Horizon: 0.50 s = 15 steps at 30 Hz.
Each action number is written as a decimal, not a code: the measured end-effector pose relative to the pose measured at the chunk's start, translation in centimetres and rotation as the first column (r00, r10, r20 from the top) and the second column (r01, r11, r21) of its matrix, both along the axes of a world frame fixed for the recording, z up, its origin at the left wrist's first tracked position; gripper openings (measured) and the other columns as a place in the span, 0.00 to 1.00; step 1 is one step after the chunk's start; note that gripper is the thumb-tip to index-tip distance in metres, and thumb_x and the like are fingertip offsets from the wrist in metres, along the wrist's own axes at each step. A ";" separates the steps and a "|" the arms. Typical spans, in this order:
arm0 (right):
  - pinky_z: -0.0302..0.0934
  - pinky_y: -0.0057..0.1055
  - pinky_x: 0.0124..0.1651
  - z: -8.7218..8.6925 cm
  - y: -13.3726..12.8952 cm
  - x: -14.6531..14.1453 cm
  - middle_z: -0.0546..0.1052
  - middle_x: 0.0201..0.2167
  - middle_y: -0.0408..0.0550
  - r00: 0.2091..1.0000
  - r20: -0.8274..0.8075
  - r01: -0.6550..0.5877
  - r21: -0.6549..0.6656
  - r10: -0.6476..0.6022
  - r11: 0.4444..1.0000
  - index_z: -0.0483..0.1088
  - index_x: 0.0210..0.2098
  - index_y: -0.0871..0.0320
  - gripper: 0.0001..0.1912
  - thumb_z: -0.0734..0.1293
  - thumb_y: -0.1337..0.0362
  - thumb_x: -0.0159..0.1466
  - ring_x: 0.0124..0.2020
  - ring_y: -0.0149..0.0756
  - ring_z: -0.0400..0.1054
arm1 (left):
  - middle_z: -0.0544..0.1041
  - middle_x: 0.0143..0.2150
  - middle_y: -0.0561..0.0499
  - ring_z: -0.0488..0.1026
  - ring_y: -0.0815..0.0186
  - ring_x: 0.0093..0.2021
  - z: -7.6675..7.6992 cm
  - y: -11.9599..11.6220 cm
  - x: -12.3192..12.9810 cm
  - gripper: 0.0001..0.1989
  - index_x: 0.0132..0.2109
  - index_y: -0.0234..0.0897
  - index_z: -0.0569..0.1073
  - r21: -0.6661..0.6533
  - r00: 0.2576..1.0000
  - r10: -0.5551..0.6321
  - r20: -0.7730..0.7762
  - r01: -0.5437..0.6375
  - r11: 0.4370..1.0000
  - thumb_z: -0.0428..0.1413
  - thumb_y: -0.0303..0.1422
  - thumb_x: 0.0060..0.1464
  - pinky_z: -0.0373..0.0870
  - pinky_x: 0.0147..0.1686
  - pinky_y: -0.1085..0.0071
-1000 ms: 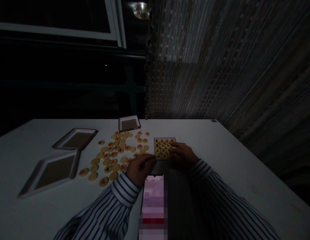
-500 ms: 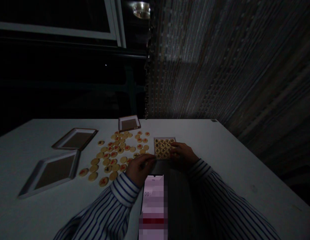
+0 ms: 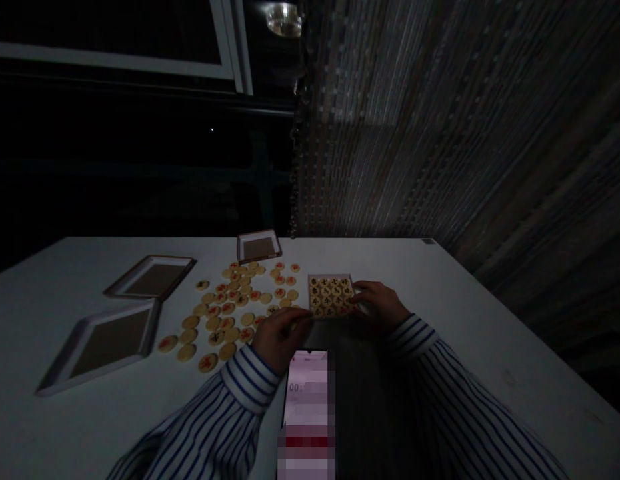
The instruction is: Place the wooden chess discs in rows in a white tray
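A small shallow box [image 3: 330, 276] lies in front of me, filled with rows of round wooden xiangqi pieces [image 3: 328, 291], most with black characters. The piece in its lower right corner [image 3: 344, 309] looks reddish. My left hand [image 3: 280, 339] is closed, thumb and fingers pinching at the box's near left corner. At the right side of the box is my right hand [image 3: 383, 305], fingers apart and bent, tips at the box's edge, with no piece visible in them. Left of the box lie many loose pieces [image 3: 228, 308], some red-marked, some black-marked, some blank side up.
Three empty shallow trays or lids stand on the white table: one at the back [image 3: 259, 247], one at the left [image 3: 150, 275], one nearer [image 3: 100, 343]. A lit phone [image 3: 307, 400] lies before me. A bead curtain [image 3: 370, 133] hangs behind the table at right.
My right hand has drawn back to the right, off the box's right column, uncovering the pieces there, including the reddish one. My left hand has hardly moved.
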State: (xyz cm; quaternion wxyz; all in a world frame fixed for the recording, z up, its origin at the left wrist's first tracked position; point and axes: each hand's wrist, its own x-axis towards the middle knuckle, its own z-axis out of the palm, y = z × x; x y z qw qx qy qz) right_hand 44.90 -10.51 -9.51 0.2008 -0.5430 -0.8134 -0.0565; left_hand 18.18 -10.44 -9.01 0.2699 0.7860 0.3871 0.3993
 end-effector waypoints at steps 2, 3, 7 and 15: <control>0.59 0.42 0.44 0.0 -0.1 0.0 0.70 0.46 0.51 1.000 0.010 0.007 -0.009 -0.006 1.000 0.72 0.36 0.53 0.11 0.65 0.58 0.53 0.45 0.42 0.64 | 0.77 0.34 0.48 0.73 0.66 0.36 0.0 0.0 0.0 0.09 0.37 0.36 0.74 0.005 1.000 -0.009 -0.004 0.009 1.000 0.51 0.33 0.51 0.70 0.37 0.69; 0.59 0.42 0.44 0.0 -0.1 -0.1 0.70 0.46 0.51 1.000 0.014 0.006 -0.014 -0.006 1.000 0.72 0.36 0.53 0.11 0.65 0.58 0.54 0.45 0.42 0.64 | 0.77 0.35 0.48 0.73 0.65 0.36 -0.1 0.0 0.0 0.10 0.37 0.36 0.74 0.005 1.000 -0.011 -0.004 0.011 1.000 0.50 0.33 0.52 0.70 0.38 0.69; 0.59 0.41 0.45 -0.1 -0.1 -0.1 0.71 0.46 0.50 1.000 0.011 -0.011 -0.019 0.011 1.000 0.72 0.36 0.53 0.10 0.65 0.59 0.54 0.45 0.41 0.64 | 0.77 0.35 0.48 0.73 0.65 0.37 0.0 0.0 0.0 0.10 0.37 0.36 0.74 -0.013 1.000 -0.007 0.007 0.008 1.000 0.50 0.33 0.51 0.70 0.38 0.68; 0.59 0.40 0.44 -0.4 0.0 0.2 0.71 0.45 0.48 0.999 0.013 -0.029 -0.023 0.029 0.999 0.72 0.36 0.52 0.10 0.65 0.60 0.54 0.45 0.40 0.64 | 0.77 0.35 0.48 0.73 0.66 0.36 0.1 -0.1 0.0 0.10 0.38 0.36 0.74 -0.042 1.000 -0.021 -0.004 0.021 0.999 0.50 0.33 0.52 0.70 0.36 0.69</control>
